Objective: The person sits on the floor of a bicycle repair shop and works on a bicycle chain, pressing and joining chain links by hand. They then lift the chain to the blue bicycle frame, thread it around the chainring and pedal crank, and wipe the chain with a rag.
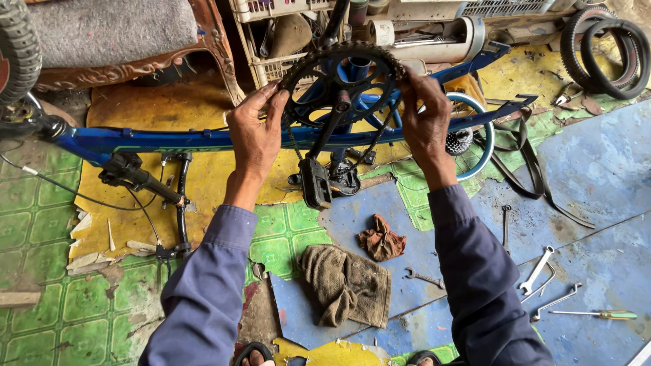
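Both hands on the chainring of an upturned blue bicycle

The bicycle frame [169,141] lies inverted across the floor, which puts the chainring [341,85] up at 12 o'clock within easy reach; the left hand [256,129] grips its toothed rim at 9 o'clock and the right hand [426,122] pinches rim and chain [381,135] at 3 o'clock, hands apart, likely to steady the ring while the chain sits on the teeth. The crank with its pedal [315,181] hangs toward 6 o'clock. Rags [347,283] and spanners [539,268] lie close below, near 5 o'clock, handy on the floor
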`<state>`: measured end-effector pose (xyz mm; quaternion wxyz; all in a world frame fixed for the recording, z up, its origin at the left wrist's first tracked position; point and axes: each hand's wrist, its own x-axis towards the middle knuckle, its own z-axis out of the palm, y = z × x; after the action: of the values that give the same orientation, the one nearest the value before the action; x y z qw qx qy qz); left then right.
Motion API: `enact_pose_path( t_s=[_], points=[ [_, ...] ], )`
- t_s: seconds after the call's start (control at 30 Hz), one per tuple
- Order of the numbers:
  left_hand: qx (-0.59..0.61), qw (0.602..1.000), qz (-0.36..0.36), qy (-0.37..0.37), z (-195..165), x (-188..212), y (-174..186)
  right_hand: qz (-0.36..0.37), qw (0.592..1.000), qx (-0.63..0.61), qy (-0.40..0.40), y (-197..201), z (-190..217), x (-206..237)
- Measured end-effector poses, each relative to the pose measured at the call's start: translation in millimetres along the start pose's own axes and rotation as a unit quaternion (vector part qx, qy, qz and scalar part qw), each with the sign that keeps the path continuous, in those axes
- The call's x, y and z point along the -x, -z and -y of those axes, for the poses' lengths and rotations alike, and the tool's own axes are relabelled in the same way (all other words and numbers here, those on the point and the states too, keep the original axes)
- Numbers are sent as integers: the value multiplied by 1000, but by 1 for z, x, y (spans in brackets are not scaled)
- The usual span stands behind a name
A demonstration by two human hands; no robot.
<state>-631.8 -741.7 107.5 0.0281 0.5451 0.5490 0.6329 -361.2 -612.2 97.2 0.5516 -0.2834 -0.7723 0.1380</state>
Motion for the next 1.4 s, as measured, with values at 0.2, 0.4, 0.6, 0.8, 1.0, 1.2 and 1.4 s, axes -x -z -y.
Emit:
enact_pose_path(
  t_s=[0.2,0.4,0.6,0.8,1.0,1.2,1.4],
  points=[
    [15,999,-10,50,5,9,-6,25,999,21,0,-5,-12,8],
    [48,993,-24,103,14,26,-12,29,997,-12,-76,-11,-12,20],
    [13,986,-19,167,12,32,-8,-57,998,-31,-22,-11,3,27],
    [170,968,-148,112,13,91,-5,-73,991,-75,-83,-39,25,143],
    [128,896,-308,294,47,208,-13,282,927,131,-212,-73,43,311],
    [72,908,-128,392,53,275,-33,449,840,170,-251,-80,55,342],
    [-48,900,109,420,51,278,-46,251,877,-81,-402,-54,21,266]
  ],
)
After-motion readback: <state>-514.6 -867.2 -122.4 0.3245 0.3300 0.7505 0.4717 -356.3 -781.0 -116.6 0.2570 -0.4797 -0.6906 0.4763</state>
